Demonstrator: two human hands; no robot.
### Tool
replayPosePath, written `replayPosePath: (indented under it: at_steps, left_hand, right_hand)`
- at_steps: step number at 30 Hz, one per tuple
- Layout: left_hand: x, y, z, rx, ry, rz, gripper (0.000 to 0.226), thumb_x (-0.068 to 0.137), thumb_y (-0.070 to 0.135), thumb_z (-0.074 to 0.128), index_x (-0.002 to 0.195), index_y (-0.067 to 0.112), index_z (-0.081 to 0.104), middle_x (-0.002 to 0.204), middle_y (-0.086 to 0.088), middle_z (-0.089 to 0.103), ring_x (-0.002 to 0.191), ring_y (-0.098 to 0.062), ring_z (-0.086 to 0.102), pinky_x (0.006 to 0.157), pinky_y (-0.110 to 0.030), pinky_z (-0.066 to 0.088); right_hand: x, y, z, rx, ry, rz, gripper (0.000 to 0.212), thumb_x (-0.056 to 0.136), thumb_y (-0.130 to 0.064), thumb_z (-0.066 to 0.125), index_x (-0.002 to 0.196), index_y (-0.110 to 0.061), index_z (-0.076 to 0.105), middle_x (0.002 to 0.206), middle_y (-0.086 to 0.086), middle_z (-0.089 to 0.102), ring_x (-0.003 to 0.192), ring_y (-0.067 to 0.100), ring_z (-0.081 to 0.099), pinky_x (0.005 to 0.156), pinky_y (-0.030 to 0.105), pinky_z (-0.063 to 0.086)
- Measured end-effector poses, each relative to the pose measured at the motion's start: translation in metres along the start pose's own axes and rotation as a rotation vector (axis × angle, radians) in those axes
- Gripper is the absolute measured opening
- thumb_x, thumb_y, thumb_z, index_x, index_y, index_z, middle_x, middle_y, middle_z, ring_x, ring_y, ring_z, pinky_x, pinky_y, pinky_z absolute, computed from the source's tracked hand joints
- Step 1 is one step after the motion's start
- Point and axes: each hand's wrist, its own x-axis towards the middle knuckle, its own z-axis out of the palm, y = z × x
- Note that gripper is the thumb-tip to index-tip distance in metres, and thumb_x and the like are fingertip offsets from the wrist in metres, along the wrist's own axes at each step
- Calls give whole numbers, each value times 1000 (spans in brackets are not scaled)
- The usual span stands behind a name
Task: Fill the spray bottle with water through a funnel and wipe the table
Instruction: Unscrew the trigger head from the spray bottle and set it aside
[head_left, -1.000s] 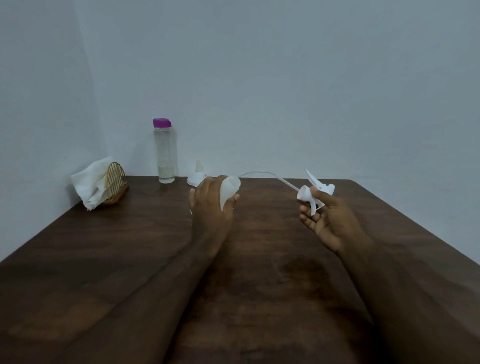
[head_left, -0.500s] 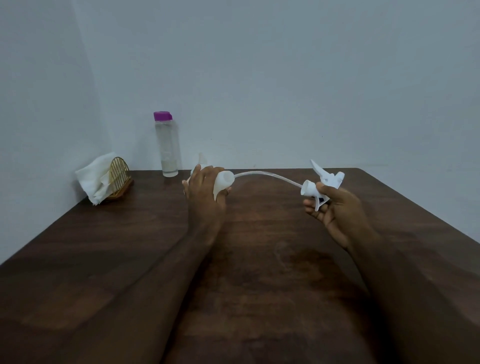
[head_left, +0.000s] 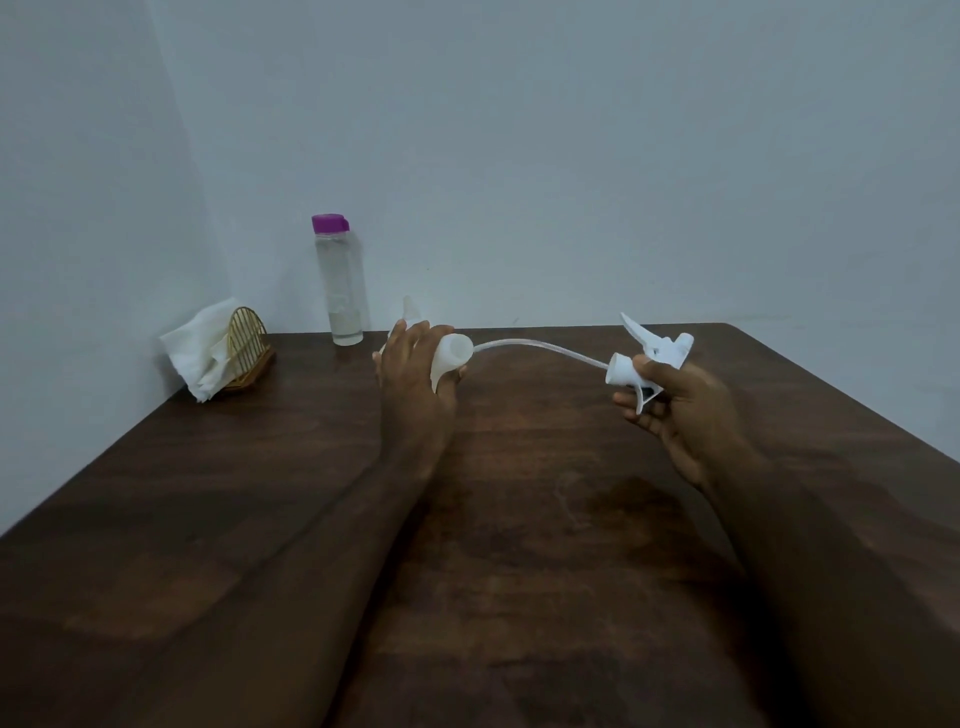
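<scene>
Head: right hand (head_left: 685, 421) has pulled sprayer (head_left: 658, 352) farther from bottle (head_left: 450, 359).

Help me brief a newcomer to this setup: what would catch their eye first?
The white spray head gripped in the right hand at centre right, its thin tube arching across to the mouth of the small bottle held in the left hand. Next, the purple-capped water bottle standing on the table, far back, left of centre.

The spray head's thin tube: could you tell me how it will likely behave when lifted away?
The tube arcs between the spray head in the right hand and the bottle in the left hand, so probably springy, not stiff. It looks thin, so likely light and apt to whip.
</scene>
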Motion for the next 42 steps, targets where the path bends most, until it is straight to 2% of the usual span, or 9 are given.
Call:
replayPosePath:
  at_steps: [4, 7, 10, 13, 17, 21, 26, 38, 42]
  left_hand:
    - [-1, 1, -1, 17, 7, 16, 44, 82, 9, 72, 122, 17, 58, 131, -6, 57, 132, -29, 41, 111, -54, 31]
    - [0, 2, -2, 31, 34, 42, 44, 79, 8, 72, 120, 16, 59, 127, -6, 58, 129, -28, 43, 111, -45, 30]
    - [-1, 2, -3, 67, 42, 26, 45, 77, 7, 73, 120, 16, 61, 123, -6, 57, 122, -29, 46, 106, -52, 35]
    - [-2, 4, -4, 73, 53, 4, 48, 75, 5, 73, 121, 16, 63, 119, -7, 56, 116, -29, 48, 101, -53, 40]
    - [-2, 4, -5, 111, 59, 19, 51, 74, 2, 74, 123, 14, 63, 118, -10, 57, 114, -31, 49, 101, -51, 42]
    - [-2, 3, -6, 148, 71, 34, 51, 73, 1, 74, 121, 15, 64, 114, -8, 58, 111, -30, 50, 100, -49, 41]
    - [0, 0, -5, 181, 77, 42, 50, 73, 4, 73, 120, 18, 64, 113, -5, 58, 111, -28, 50, 101, -46, 38]
    - [0, -1, -7, 140, 92, 33, 48, 73, 3, 73, 116, 19, 65, 112, -5, 58, 110, -25, 47, 99, -51, 41]
    - [0, -2, -7, 147, 97, 32, 47, 73, 3, 73, 116, 19, 66, 112, -5, 59, 110, -24, 47, 100, -48, 40]
  right_hand:
    - [1, 0, 0, -59, 20, -38, 25, 97, -17, 56, 121, -11, 56, 91, 10, 69, 64, 17, 68, 72, 34, 53]
    - [0, -2, 3, -38, -15, -37, 14, 97, -18, 56, 110, -16, 61, 90, 8, 69, 64, 16, 68, 69, 32, 54]
    - [-1, -2, 2, -29, -24, -18, 9, 96, -16, 57, 103, -18, 61, 88, 7, 68, 65, 16, 66, 70, 33, 53]
    - [0, -1, 2, 13, -24, -16, 14, 96, -13, 56, 109, -10, 60, 85, 7, 66, 62, 16, 65, 61, 27, 57]
    - [0, 0, 1, 82, -67, 10, 13, 96, -9, 55, 108, -5, 60, 92, 12, 67, 61, 16, 67, 64, 28, 60]
    - [-1, 2, 6, 9, -58, -4, 35, 94, -8, 60, 128, -2, 53, 104, 16, 69, 69, 18, 72, 63, 28, 59]
    - [1, -1, 5, 53, -71, 3, 40, 96, -8, 56, 135, 0, 48, 103, 14, 68, 69, 18, 72, 65, 29, 61]
    - [3, 0, -1, 43, -71, 17, 38, 98, -8, 53, 135, 0, 48, 121, 17, 63, 89, 24, 70, 69, 31, 61]
    - [4, 3, 0, 42, -129, 59, 36, 96, -7, 54, 131, 0, 51, 116, 15, 66, 93, 23, 70, 74, 34, 62]
